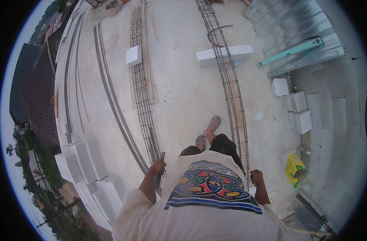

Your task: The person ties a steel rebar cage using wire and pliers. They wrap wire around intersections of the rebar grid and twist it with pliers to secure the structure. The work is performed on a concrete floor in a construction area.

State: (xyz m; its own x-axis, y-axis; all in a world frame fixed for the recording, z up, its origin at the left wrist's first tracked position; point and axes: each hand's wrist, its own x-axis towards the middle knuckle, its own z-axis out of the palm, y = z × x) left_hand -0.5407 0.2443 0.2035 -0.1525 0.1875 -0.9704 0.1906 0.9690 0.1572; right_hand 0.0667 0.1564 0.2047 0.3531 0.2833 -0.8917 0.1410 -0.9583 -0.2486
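My left hand is closed around a dark, narrow hand tool. Its upper end sticks out above my fist and a long dark part runs down below; its exact kind is unclear. Beside that hand lies a long rebar cage. My right hand hangs at my other side with the fingers curled in; whatever it may hold is too small to make out. A second rebar cage runs just left of that hand.
White blocks are stacked at the left edge. One block and a longer one support the cages. Loose rebars lie leftward. At right are metal sheets, a teal level, a yellow bag and a block wall.
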